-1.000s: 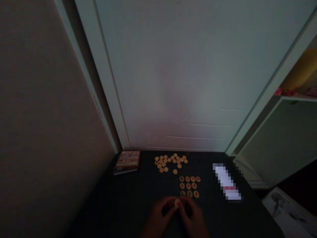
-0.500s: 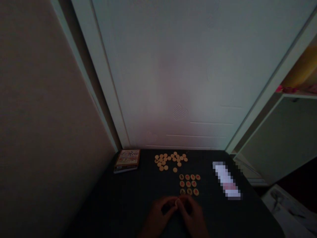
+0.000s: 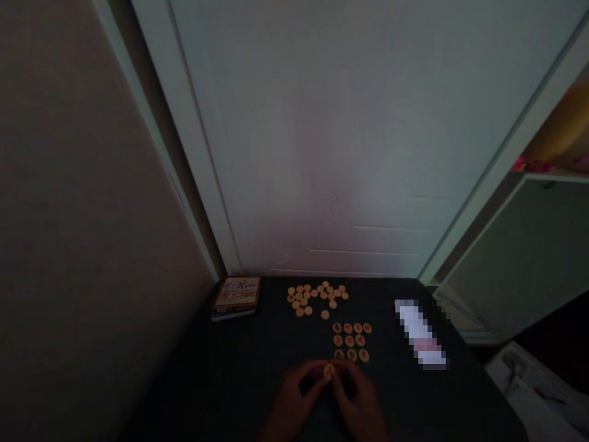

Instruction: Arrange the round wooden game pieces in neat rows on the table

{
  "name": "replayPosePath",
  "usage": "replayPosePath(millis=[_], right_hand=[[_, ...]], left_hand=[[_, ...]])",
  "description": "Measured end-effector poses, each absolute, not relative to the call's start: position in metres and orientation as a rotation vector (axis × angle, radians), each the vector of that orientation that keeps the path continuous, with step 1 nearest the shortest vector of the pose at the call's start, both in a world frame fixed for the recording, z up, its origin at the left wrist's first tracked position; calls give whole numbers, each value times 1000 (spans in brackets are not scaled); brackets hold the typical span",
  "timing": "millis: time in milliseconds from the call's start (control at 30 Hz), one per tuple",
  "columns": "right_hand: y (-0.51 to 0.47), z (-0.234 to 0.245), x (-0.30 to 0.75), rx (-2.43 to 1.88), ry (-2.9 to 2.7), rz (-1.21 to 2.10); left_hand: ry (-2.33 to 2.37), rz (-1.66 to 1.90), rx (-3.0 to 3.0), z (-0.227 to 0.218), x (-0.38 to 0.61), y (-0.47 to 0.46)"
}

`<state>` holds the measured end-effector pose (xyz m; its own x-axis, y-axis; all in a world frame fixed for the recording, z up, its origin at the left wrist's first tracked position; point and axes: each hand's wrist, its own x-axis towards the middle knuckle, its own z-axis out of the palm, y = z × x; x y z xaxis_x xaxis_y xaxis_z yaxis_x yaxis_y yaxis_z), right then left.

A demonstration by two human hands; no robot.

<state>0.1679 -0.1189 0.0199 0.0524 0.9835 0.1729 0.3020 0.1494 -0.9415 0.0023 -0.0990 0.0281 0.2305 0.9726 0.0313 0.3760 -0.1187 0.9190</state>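
The round pieces [image 3: 350, 341] look like matt wood; the dark tabletop [image 3: 239, 368] appears dull; the white panel [image 3: 299, 123] is smooth, with soft sheen, and its heart ornament [image 3: 332, 209] is finely ribbed

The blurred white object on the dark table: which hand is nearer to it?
Right. The right hand is left of and below the blurred white object in the picture; the left hand is farther left.

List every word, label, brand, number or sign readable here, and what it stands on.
No words, brands or numbers are legible.
Tan round discs in rows: red or dark marks, too small.
Held tan round disc: reddish mark, too small.
Rectangular item with brown-edged printed cover: characters, blurred.
White pixelated strip: illegible.
White panel: striped heart shape.
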Motion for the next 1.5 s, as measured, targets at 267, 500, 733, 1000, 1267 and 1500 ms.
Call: replayPosePath(millis=[267, 500, 733, 1000, 1267, 1500], right_hand=[[-118, 16, 167, -1371, -1429, 929], [-117, 9, 170, -1410, -1425, 977], [-118, 13, 170, -1386, -1423, 955], [-116, 12, 172, -1319, -1441, 997], [-117, 13, 170, -1296, -1447, 983], [-119, 18, 170, -1317, -1427, 894]], left_hand=[[1284, 881, 1634, 27, 1, -99], [1202, 850, 1671, 30, 0, -100], [1210, 851, 1666, 33, 3, -101], [1246, 837, 1705, 30, 2, -101], [1285, 883, 1701, 23, 3, -101], [1291, 884, 1681, 34, 4, -101]])
